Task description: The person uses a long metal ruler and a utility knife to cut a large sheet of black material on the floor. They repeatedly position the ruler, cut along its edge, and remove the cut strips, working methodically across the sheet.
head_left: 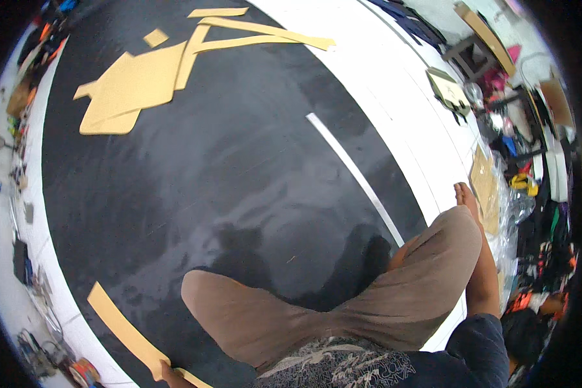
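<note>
At the lower left edge my left hand [168,375] is closed on a long yellow strip [123,326], which looks like stiff card or thin foam. The strip lies along the left border of a wide black sheet [239,168], and a yellow piece also shows on the other side of the hand. My right arm reaches out past my bent right knee. The right hand [465,196] is partly hidden by the knee; its visible fingers are stretched out beside the clear plastic wrap, and nothing shows in them.
Several yellow flat pieces [132,81] overlap at the far left of the sheet, with long strips [265,29] beside them. A pale straight strip [355,171] lies right of the middle. A green-cream bag [447,90], plastic wrap [507,220] and clutter line the right side.
</note>
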The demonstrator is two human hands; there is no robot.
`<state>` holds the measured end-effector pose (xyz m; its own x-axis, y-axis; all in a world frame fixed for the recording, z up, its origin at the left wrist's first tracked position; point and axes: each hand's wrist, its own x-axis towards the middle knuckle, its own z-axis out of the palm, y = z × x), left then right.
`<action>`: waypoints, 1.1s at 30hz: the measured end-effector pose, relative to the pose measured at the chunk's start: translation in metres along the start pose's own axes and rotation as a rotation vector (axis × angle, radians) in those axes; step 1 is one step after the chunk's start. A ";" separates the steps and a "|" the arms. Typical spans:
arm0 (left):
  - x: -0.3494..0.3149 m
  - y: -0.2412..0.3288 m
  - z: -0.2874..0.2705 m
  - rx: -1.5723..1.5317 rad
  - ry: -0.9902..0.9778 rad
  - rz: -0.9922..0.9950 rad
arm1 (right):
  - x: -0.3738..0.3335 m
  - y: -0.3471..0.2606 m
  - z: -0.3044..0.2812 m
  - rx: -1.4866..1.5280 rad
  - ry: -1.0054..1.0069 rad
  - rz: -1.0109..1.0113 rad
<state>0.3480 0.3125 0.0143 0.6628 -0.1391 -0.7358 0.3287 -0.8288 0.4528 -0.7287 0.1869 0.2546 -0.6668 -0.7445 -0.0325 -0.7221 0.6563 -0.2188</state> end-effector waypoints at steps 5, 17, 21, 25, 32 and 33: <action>-0.039 0.088 0.044 0.213 0.286 0.331 | -0.044 -0.011 0.039 0.145 0.056 0.023; -0.560 0.310 0.393 0.589 -0.542 1.694 | 0.024 -0.098 0.038 0.990 0.253 -0.521; -0.666 0.256 0.506 0.963 -0.889 1.798 | 0.038 -0.113 0.032 1.022 0.678 -0.715; -0.752 0.221 0.571 1.004 -1.460 1.751 | 0.035 -0.045 0.001 0.782 1.024 -0.619; -0.767 0.178 0.658 0.764 -1.825 1.271 | -0.001 0.064 -0.048 0.707 0.590 -0.309; -0.755 0.168 0.666 0.753 -1.848 1.193 | -0.009 0.066 -0.049 0.667 0.608 -0.300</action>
<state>-0.5450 -0.0820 0.3104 -0.9343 -0.3459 -0.0862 -0.1072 0.0418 0.9934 -0.7793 0.2425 0.2880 -0.5881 -0.5558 0.5875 -0.7502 0.1034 -0.6531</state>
